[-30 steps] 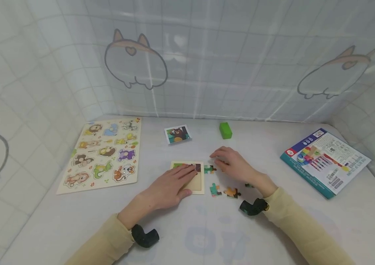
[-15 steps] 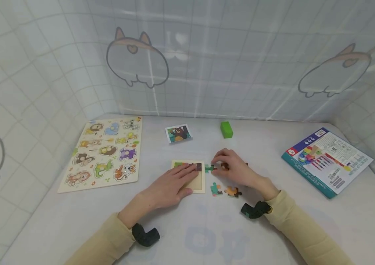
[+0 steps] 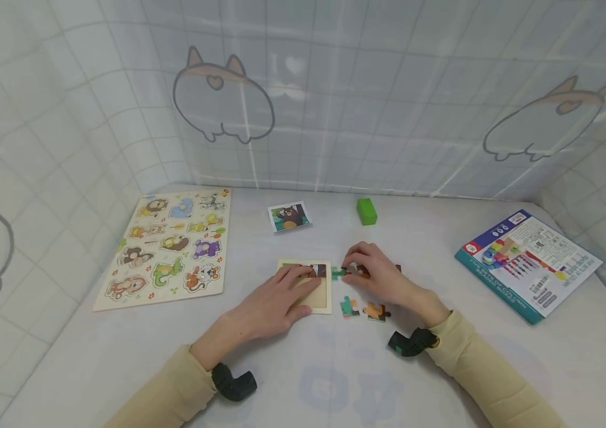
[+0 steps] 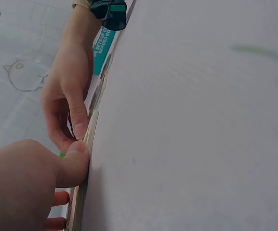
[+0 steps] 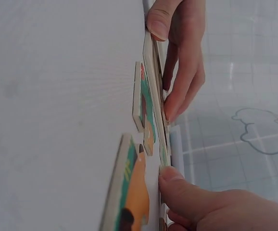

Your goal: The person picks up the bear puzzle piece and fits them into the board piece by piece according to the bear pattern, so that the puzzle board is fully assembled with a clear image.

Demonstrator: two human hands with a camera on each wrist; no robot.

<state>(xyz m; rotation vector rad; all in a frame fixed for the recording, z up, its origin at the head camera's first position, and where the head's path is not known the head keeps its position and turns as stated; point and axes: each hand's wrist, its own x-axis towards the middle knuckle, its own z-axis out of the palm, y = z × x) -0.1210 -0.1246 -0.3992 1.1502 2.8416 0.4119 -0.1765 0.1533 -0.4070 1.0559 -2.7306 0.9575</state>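
Observation:
My left hand (image 3: 273, 300) rests over a small wooden puzzle tray (image 3: 328, 302), its fingers extended across the inside and its thumb at the near edge. Dark and green picture parts show along the tray's far side, partly hidden by those fingers. Just right of the tray, my right hand (image 3: 383, 279) pinches a green puzzle piece (image 3: 337, 274) between thumb and fingers. A brown piece (image 3: 363, 271) shows behind that hand, mostly covered. Nearer me lie a teal piece (image 3: 349, 307) and an orange piece (image 3: 376, 311), both flat and apart from the hands.
A bear picture card (image 3: 289, 216) and a green block (image 3: 366, 211) lie farther back. An animal peg board (image 3: 145, 291) takes up the left side. On the right is a flat printed box (image 3: 529, 266). Patterned sheeting rises behind the table.
My right hand has come down slightly and closed its fingers at the green piece, uncovering part of the brown one. The left hand stays on the tray, its fingers bending a little.

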